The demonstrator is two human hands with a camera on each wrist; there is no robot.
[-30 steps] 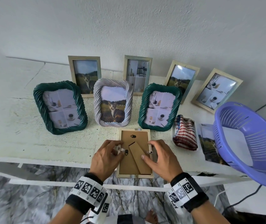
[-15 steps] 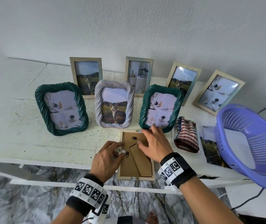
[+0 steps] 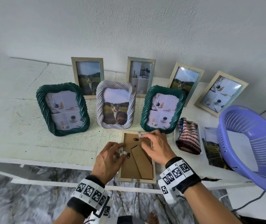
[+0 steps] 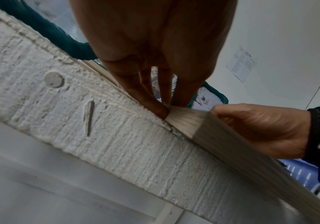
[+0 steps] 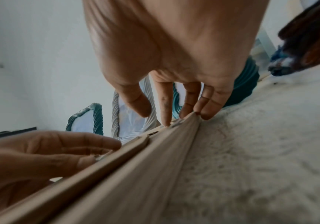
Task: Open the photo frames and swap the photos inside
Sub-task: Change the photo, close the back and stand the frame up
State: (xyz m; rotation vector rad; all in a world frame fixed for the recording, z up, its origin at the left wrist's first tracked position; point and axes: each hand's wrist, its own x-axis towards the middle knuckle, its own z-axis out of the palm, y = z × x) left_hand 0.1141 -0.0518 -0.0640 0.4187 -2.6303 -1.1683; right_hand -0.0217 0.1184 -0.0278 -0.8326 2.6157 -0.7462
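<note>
A pale wooden photo frame (image 3: 133,165) lies face down at the table's front edge, brown backing and folded stand leg (image 3: 142,162) up. My left hand (image 3: 121,151) sits at its left edge and pinches the small metal left clip (image 3: 125,153) between thumb and fingertip; the left wrist view shows the fingertips (image 4: 163,110) gathered on the frame's rim (image 4: 222,136). My right hand (image 3: 145,139) reaches over the top right corner, fingers nearly straight. Its index tip touches the top clip (image 3: 139,135), and the other fingertips (image 5: 207,115) rest on the far rim (image 5: 136,174).
Several frames stand behind: two green braided ones (image 3: 62,109) (image 3: 163,109), a white braided one (image 3: 116,107) and plain wooden ones by the wall. A checked cloth (image 3: 188,138), loose photos (image 3: 213,147) and a purple basket (image 3: 250,143) lie to the right.
My right hand has gone from the frame's right edge up to its top edge and the top clip. My left hand has stayed at the left clip.
</note>
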